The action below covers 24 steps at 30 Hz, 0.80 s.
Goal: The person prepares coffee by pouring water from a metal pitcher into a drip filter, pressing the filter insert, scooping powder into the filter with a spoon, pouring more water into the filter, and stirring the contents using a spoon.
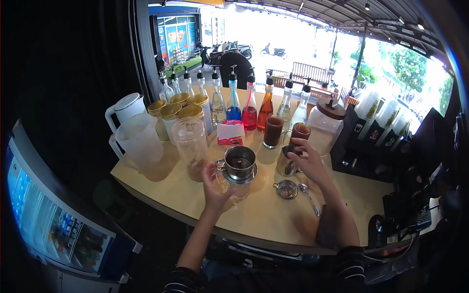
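Note:
A metal drip coffee filter [240, 163] with a side handle rests on top of a clear glass mug [238, 189]. My left hand [217, 191] is beside the mug, thumb and fingers apart and curved toward it; contact is unclear. A metal pitcher [287, 162] stands to the right. My right hand [309, 157] is over the pitcher's right side near its rim, fingers apart. In front of the pitcher lies a small round metal filter part [286, 189], with a spoon [309, 199] beside it. A dark cloth [330, 226] is under my right forearm.
Two glasses of brown drink [273, 132] stand behind the pitcher. Pump bottles [233, 105] line the back. Left are plastic jugs [140, 141], gold-lidded jars [191, 112] and a clear canister [191, 141]. A lidded jar [324, 127] and black cup holder [370, 141] stand right.

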Available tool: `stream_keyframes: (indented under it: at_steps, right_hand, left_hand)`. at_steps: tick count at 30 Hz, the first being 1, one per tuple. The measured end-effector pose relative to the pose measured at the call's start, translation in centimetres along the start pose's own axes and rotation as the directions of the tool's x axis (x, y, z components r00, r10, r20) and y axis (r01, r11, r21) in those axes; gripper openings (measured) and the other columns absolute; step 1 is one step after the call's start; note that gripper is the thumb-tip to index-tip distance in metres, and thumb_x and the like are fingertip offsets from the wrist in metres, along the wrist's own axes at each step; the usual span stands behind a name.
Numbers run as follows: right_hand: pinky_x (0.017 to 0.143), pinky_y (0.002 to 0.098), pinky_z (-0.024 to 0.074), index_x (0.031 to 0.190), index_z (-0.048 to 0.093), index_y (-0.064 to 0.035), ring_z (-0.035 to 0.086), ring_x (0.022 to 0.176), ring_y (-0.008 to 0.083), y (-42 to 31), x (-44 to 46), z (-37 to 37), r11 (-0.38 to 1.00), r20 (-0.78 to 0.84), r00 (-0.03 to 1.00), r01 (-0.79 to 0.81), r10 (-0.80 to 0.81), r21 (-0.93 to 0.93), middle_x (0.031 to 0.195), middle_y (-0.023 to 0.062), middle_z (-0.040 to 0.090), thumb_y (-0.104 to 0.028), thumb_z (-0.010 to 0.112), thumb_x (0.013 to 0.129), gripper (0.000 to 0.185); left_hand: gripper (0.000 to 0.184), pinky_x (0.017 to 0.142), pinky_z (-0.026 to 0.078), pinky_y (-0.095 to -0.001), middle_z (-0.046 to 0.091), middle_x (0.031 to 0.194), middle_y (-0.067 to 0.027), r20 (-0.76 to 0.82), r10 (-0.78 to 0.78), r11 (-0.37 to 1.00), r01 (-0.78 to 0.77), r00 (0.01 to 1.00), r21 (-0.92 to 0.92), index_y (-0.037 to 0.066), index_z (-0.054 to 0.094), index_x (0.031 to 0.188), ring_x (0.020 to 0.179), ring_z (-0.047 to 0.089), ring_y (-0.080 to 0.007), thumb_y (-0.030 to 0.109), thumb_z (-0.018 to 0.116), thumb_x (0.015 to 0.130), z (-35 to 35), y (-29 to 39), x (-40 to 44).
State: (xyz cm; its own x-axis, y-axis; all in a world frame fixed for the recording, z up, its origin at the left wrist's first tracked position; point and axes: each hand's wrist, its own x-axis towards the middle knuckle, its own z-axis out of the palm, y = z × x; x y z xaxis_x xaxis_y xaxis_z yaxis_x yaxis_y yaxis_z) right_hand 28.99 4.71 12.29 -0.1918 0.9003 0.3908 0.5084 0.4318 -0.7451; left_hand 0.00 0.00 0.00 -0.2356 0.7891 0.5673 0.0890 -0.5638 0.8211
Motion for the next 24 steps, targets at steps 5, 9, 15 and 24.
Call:
stream_keyframes:
  at_steps: [5, 9, 15, 24]
  right_hand:
    - [0.080, 0.0327, 0.0488, 0.117, 0.057, 0.0011, 0.063, 0.092, 0.0226, 8.4, -2.0, -1.9, 0.975, -0.172, 0.971, -0.189, 0.168, -0.120, 0.099, 0.0143, 0.064, -0.028, 0.067, 0.085, 0.044]
    - [0.074, 0.0308, 0.0489, 0.102, 0.059, 0.0039, 0.064, 0.086, 0.0185, 9.8, -2.4, 0.1, 0.960, -0.057, 0.962, -0.261, 0.267, 0.105, 0.083, 0.0099, 0.064, -0.027, 0.061, 0.090, 0.033]
    - [0.070, 0.0264, 0.0466, 0.090, 0.060, 0.0011, 0.060, 0.077, 0.0104, 9.3, -2.5, 2.3, 0.967, -0.154, 0.962, -0.203, 0.227, 0.153, 0.081, 0.0071, 0.064, -0.024, 0.056, 0.094, 0.026]
    - [0.064, 0.0251, 0.0416, 0.084, 0.058, 0.0005, 0.052, 0.070, 0.0074, 0.4, -1.8, 0.6, 0.963, -0.206, 0.978, 0.066, -0.011, 0.262, 0.070, 0.0023, 0.057, -0.013, 0.063, 0.087, 0.015]
  left_hand:
    - [0.111, 0.104, 0.032, -0.0411, 0.043, 0.130, -0.0145, -0.027, 0.198, 0.969, -0.192, 0.980, 0.153, 0.001, 0.030, 0.137, 0.125, 0.041, -0.0273, 0.046, 0.088, 0.053, -0.6, 2.9, 2.4]
    - [0.101, 0.103, 0.037, -0.0409, 0.049, 0.127, -0.0135, 0.271, 0.023, 0.997, -0.044, 0.962, 0.071, 0.003, 0.037, 0.133, 0.120, 0.048, -0.0252, 0.033, 0.091, 0.053, -0.3, 4.5, 4.3]
    - [0.090, 0.101, 0.041, -0.0363, 0.057, 0.121, -0.0109, 0.449, -0.183, 0.979, 0.119, 0.875, 0.168, 0.004, 0.045, 0.128, 0.116, 0.054, -0.0215, 0.026, 0.091, 0.054, -1.0, 4.7, 6.0]
    - [0.089, 0.101, 0.041, -0.0353, 0.056, 0.124, -0.0107, 0.547, -0.108, 0.994, 0.079, 0.830, 0.076, 0.004, 0.045, 0.130, 0.118, 0.052, -0.0208, 0.025, 0.090, 0.056, -0.6, 4.5, 8.5]
